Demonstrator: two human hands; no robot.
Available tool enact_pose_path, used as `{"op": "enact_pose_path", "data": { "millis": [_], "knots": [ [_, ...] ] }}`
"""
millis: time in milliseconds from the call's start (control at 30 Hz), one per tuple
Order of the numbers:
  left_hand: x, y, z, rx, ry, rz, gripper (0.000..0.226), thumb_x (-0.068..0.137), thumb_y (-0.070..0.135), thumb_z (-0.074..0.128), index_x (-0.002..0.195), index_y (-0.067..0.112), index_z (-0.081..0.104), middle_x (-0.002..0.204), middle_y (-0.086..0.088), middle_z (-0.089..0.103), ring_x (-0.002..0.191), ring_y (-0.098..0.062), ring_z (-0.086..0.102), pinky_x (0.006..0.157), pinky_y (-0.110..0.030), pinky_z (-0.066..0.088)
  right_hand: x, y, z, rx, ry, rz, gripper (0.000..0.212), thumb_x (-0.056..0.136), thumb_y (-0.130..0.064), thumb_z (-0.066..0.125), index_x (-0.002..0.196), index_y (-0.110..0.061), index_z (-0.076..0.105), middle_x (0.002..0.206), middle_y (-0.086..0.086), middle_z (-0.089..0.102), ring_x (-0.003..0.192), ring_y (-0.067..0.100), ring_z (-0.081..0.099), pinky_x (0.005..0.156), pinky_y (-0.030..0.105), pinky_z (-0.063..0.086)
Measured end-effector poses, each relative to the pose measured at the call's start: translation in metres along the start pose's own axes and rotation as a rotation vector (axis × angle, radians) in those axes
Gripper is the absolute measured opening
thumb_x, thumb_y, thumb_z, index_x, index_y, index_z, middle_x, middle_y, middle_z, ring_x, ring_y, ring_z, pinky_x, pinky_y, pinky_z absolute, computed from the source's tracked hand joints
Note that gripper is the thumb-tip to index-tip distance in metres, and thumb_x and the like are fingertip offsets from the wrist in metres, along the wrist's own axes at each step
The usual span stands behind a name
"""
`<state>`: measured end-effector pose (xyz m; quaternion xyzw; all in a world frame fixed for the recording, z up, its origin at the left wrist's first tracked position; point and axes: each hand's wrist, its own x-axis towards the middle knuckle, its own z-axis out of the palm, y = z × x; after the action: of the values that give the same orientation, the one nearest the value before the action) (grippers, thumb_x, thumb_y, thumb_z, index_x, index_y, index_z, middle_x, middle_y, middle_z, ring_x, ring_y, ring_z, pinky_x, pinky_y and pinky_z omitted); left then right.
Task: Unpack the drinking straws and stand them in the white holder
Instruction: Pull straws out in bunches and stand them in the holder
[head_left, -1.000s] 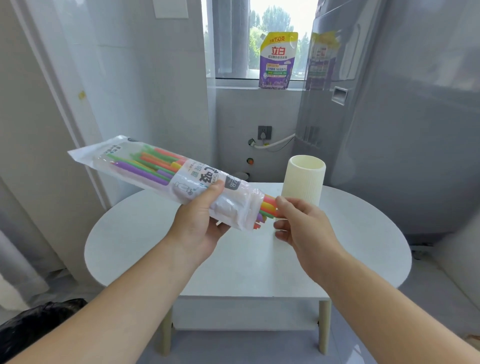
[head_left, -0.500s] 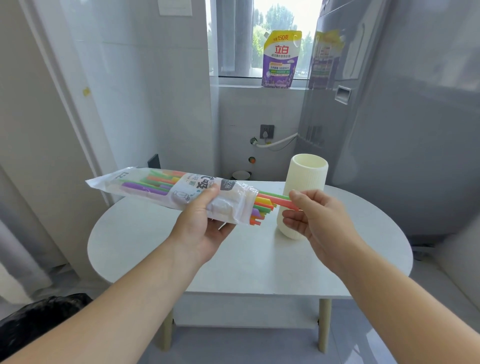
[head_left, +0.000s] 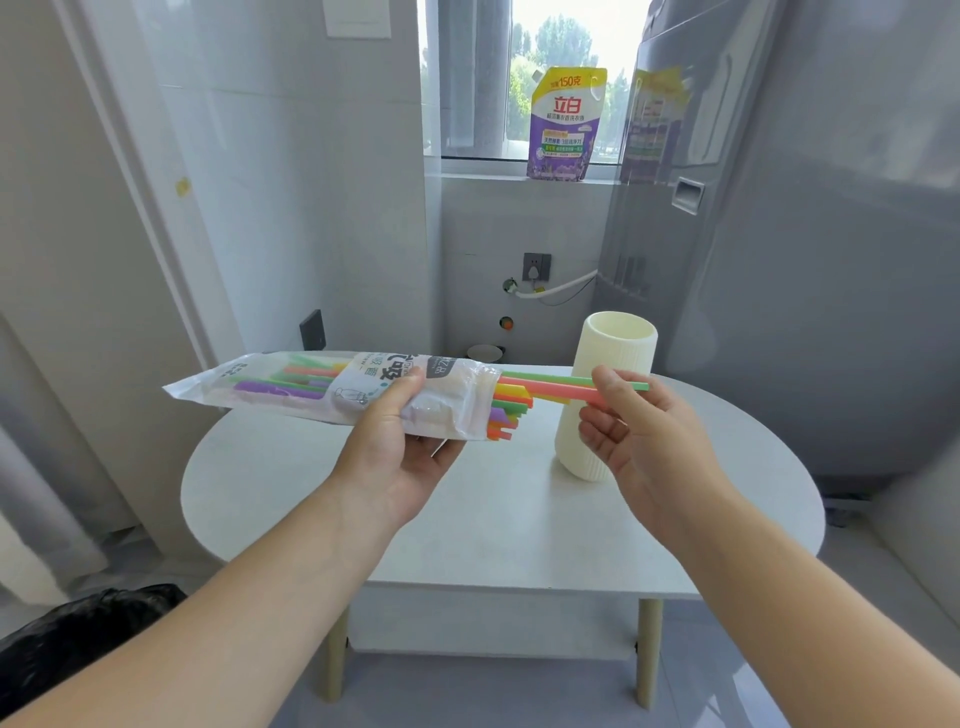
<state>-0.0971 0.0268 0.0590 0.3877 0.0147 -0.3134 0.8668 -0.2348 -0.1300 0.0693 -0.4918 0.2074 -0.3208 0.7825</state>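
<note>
My left hand (head_left: 402, 441) grips a clear plastic packet of coloured straws (head_left: 332, 389), held almost level above the table with its open end to the right. Several straw ends (head_left: 511, 410) stick out of that opening. My right hand (head_left: 641, 431) pinches a few straws (head_left: 550, 387), green and coral, drawn partway out of the packet. They pass in front of the white ribbed holder (head_left: 608, 415), which stands upright on the table just behind my right hand. Nothing shows above the holder's rim.
The round white table (head_left: 498, 519) carries only the holder. A tall grey appliance (head_left: 805, 234) stands close on the right. A purple detergent pouch (head_left: 563, 124) sits on the windowsill. A black bag (head_left: 78, 639) lies on the floor at lower left.
The packet has dropped from a tilt to nearly level. My right hand has moved right, sliding a few straws further out of the open end.
</note>
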Motion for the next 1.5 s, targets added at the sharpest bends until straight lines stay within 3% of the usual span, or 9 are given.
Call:
{"op": "enact_pose_path", "data": {
  "millis": [67,200,300,400,467,767,1000,1233,1500],
  "knots": [
    [-0.001,0.000,0.001,-0.006,0.001,0.004,0.052,0.091,0.025,0.073,0.140,0.020,0.057,0.124,-0.010,0.075,0.108,-0.027,0.074,0.065,-0.035,0.064,-0.001,0.004,0.003,0.030,-0.016,0.042,0.050,0.064,-0.037,0.086,0.103,-0.011,0.068,0.075,0.000,0.066,0.065,0.013,0.067,0.066,0.024,0.057],
    [-0.002,-0.002,0.001,-0.009,-0.005,-0.002,0.049,0.090,0.025,0.074,0.136,0.019,0.060,0.119,-0.008,0.077,0.107,-0.026,0.074,0.071,-0.037,0.065,-0.003,0.012,0.009,0.019,-0.042,0.081,0.057,0.061,-0.040,0.087,0.108,-0.013,0.068,0.075,-0.001,0.062,0.067,0.012,0.064,0.066,0.024,0.055],
    [-0.001,-0.005,0.000,-0.006,-0.006,-0.015,0.046,0.090,0.025,0.074,0.134,0.018,0.061,0.110,-0.009,0.080,0.100,-0.025,0.077,0.069,-0.037,0.065,-0.002,0.015,0.011,0.028,-0.018,0.072,0.042,0.078,-0.033,0.083,0.112,-0.014,0.068,0.076,-0.002,0.060,0.067,0.011,0.059,0.064,0.023,0.054],
    [-0.001,-0.006,-0.001,-0.016,-0.005,-0.018,0.047,0.090,0.025,0.074,0.134,0.019,0.061,0.099,-0.007,0.081,0.091,-0.025,0.078,0.065,-0.036,0.064,-0.001,0.013,0.014,0.027,0.043,0.041,0.021,0.088,-0.031,0.076,0.101,-0.015,0.071,0.068,-0.004,0.058,0.060,0.008,0.056,0.061,0.021,0.054],
    [0.000,-0.006,-0.001,-0.022,-0.002,-0.017,0.047,0.090,0.025,0.074,0.135,0.018,0.061,0.100,-0.007,0.080,0.095,-0.025,0.078,0.066,-0.036,0.064,-0.001,0.011,0.015,0.023,0.071,0.004,0.017,0.089,-0.032,0.074,0.095,-0.016,0.070,0.061,-0.007,0.057,0.056,0.006,0.055,0.062,0.021,0.053],
    [0.000,-0.001,-0.003,-0.050,0.020,-0.028,0.046,0.093,0.028,0.070,0.136,0.013,0.061,0.125,-0.014,0.074,0.115,-0.029,0.071,0.078,-0.040,0.064,0.001,0.001,0.014,0.005,0.107,-0.134,0.019,0.095,-0.030,0.067,0.105,-0.014,0.068,0.062,-0.008,0.070,0.063,0.007,0.068,0.066,0.022,0.056],
    [0.001,0.003,-0.006,-0.095,0.034,-0.018,0.044,0.092,0.029,0.072,0.132,0.013,0.063,0.115,-0.009,0.078,0.106,-0.025,0.075,0.071,-0.037,0.065,0.000,-0.010,0.012,-0.012,0.125,-0.215,0.016,0.097,-0.026,0.065,0.091,-0.012,0.068,0.059,-0.004,0.069,0.060,0.011,0.068,0.062,0.023,0.057],
    [0.006,0.006,-0.011,-0.125,0.039,0.004,0.027,0.093,0.030,0.070,0.113,0.012,0.069,0.092,-0.010,0.081,0.085,-0.025,0.079,0.063,-0.035,0.064,0.003,-0.025,0.004,0.005,0.134,-0.234,0.017,0.097,-0.025,0.065,0.099,-0.008,0.065,0.061,-0.003,0.068,0.059,0.011,0.066,0.060,0.024,0.057],
    [0.009,0.009,-0.015,-0.122,0.066,0.030,0.038,0.093,0.029,0.070,0.127,0.012,0.064,0.112,-0.011,0.079,0.100,-0.026,0.077,0.073,-0.039,0.065,0.005,-0.036,-0.005,-0.012,0.167,-0.244,0.016,0.098,-0.023,0.064,0.089,-0.010,0.065,0.056,-0.005,0.066,0.054,0.010,0.064,0.057,0.023,0.056]
  ]
}}
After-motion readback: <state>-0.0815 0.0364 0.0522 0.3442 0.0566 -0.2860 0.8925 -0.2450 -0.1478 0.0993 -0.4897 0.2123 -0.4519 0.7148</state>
